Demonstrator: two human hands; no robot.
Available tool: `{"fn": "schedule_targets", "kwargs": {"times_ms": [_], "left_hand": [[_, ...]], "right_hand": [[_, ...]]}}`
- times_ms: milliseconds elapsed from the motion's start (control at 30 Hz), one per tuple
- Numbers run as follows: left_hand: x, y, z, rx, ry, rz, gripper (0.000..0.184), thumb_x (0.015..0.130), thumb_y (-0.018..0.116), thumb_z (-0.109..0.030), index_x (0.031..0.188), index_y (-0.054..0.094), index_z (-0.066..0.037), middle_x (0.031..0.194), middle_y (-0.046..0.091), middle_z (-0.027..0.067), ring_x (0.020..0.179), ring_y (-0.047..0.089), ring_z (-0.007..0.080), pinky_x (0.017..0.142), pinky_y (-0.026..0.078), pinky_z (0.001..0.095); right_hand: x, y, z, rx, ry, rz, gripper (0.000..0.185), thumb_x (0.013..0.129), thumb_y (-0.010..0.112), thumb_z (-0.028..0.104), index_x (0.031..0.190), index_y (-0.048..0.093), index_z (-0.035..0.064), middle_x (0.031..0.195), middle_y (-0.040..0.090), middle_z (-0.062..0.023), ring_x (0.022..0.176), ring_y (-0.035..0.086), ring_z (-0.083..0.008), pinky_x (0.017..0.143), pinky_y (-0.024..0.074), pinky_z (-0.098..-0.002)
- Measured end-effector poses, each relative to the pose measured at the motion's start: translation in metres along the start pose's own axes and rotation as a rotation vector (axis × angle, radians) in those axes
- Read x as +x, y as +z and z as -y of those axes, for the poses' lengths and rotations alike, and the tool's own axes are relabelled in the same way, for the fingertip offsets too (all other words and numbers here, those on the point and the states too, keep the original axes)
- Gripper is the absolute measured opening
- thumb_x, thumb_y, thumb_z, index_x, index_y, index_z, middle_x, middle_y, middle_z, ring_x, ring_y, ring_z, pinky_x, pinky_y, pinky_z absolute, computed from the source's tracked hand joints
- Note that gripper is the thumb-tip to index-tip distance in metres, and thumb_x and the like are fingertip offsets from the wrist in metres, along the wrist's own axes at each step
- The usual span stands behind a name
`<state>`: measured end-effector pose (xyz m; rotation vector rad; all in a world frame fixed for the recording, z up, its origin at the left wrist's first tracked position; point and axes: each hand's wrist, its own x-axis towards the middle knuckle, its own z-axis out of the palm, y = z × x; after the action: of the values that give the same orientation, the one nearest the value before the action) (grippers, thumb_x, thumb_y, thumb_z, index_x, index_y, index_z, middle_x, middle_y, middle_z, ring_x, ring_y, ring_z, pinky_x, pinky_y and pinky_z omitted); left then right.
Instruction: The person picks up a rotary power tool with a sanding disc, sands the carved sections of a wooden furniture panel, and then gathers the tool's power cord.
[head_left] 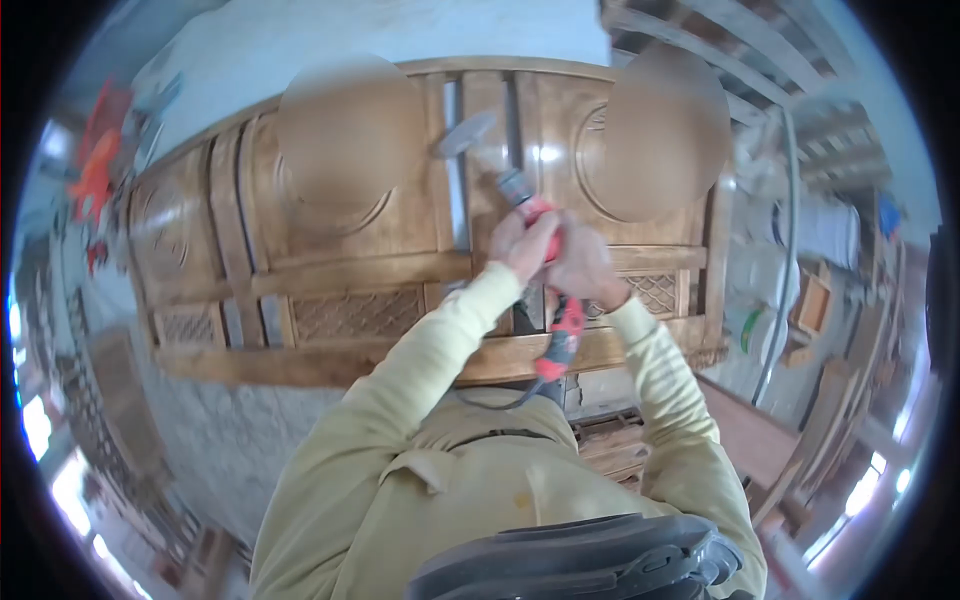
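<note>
Both hands are wrapped round a red and black corded angle grinder [565,335] above a varnished wooden panel. My left hand [522,243] grips it near its grey head. Close beside it, my right hand [580,262] closes round the red body. The head points up and left, toward a grey disc [466,134] over the panel's upright slats; I cannot tell whether the disc is joined to it. The carved wooden panel [350,268] has round mouldings and lattice insets. Two blurred ovals hide parts of it. The cable [505,404] loops near my waist.
An orange-red object [95,170] stands at the far left. To the right are a pipe [790,230], a small wooden box [812,298] and stacked timber [830,410]. A wooden board [745,425] lies at lower right. A dark, curved object [580,560] sits before my chest.
</note>
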<state>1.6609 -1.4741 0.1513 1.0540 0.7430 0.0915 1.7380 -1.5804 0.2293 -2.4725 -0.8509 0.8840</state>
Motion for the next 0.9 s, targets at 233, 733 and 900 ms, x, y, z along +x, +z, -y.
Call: {"fn": "schedule_targets", "kwargs": {"times_ms": [233, 733, 900], "left_hand": [[-0.021, 0.071, 0.015, -0.254, 0.036, -0.413, 0.032, 0.103, 0.07, -0.028, 0.118, 0.073, 0.0, 0.109, 0.075, 0.011, 0.104, 0.07, 0.0213, 0.097, 0.055, 0.0374], [0.14, 0.027, -0.072, -0.251, 0.099, -0.386, 0.035, 0.097, 0.07, -0.032, 0.114, 0.075, -0.002, 0.105, 0.078, 0.014, 0.107, 0.074, 0.0218, 0.095, 0.056, 0.0381], [0.035, 0.055, -0.047, -0.59, 0.048, -0.333, 0.028, 0.101, 0.071, -0.03, 0.115, 0.072, -0.007, 0.111, 0.072, 0.0052, 0.106, 0.066, 0.0149, 0.088, 0.054, 0.0355]], "right_hand": [[0.025, -0.064, -0.028, -0.287, -0.396, 0.222, 0.068, 0.068, 0.092, 0.036, 0.115, 0.058, 0.0, 0.095, 0.074, -0.0283, 0.091, 0.073, -0.0517, 0.083, 0.0588, -0.0564], [0.175, -0.105, 0.033, -0.446, -0.397, 0.136, 0.07, 0.066, 0.092, 0.036, 0.122, 0.068, 0.0019, 0.104, 0.077, -0.0244, 0.097, 0.075, -0.0471, 0.088, 0.059, -0.0512], [0.109, -0.105, 0.023, -0.386, -0.543, 0.397, 0.076, 0.066, 0.094, 0.039, 0.124, 0.063, 0.003, 0.09, 0.075, -0.0244, 0.087, 0.074, -0.0479, 0.08, 0.0581, -0.0523]]}}
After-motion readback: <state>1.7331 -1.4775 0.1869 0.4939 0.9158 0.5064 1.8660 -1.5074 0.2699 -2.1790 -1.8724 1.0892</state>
